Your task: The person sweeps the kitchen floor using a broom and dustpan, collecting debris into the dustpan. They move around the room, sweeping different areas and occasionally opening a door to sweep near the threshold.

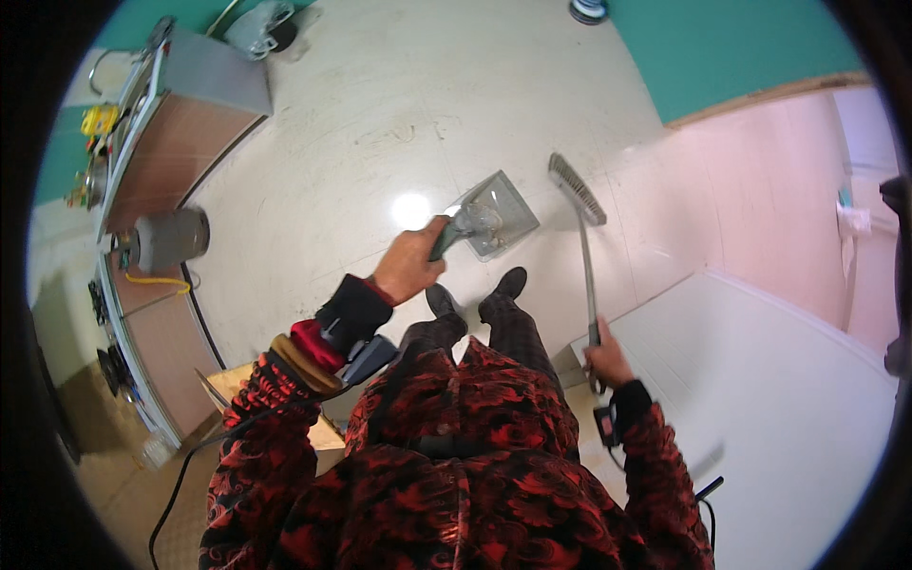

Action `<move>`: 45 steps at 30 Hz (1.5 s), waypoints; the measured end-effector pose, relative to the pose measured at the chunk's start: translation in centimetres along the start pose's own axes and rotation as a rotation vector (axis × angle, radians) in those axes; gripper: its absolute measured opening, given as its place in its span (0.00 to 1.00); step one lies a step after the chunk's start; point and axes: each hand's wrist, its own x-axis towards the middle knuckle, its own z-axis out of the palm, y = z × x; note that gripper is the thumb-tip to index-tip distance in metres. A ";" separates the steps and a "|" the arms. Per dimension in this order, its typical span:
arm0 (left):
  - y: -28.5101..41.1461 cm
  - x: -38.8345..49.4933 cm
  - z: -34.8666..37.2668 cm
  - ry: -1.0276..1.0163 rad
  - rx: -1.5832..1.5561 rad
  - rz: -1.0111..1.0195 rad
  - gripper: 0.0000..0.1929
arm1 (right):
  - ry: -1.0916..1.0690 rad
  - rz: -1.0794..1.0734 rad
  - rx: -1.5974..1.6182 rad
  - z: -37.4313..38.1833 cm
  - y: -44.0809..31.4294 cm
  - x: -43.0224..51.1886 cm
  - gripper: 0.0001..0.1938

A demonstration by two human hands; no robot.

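Note:
My left hand [410, 262] grips the handle of a grey dustpan [518, 217] in front of my feet. Some pale, crumpled debris [486, 218] lies in its pan. On the right, my right hand [608, 360] is closed around the long handle of a broom [588, 278]. The broom's bristled head [577, 189] is to the right of the dustpan and apart from it, over the light floor. Whether the dustpan touches the floor I cannot tell.
Cabinets [178, 153] run along the left, with a grey gas cylinder [171, 239] and yellow hose beside them. A large white panel [755, 399] stands at the right. Plastic bags [258, 30] lie at the top left. A green wall [727, 57] is at the upper right.

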 end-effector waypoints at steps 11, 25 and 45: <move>-7.1 -9.1 -1.5 0.153 0.031 -0.069 0.28 | -0.169 0.246 0.063 5.1 -7.7 -18.6 0.38; -15.7 -34.6 -12.9 0.726 -0.587 -0.620 0.22 | -0.158 0.167 0.492 11.0 -14.7 -20.7 0.39; -16.0 -45.0 -15.0 1.511 -0.470 -0.778 0.23 | -1.111 0.464 0.043 29.2 -25.7 1.0 0.37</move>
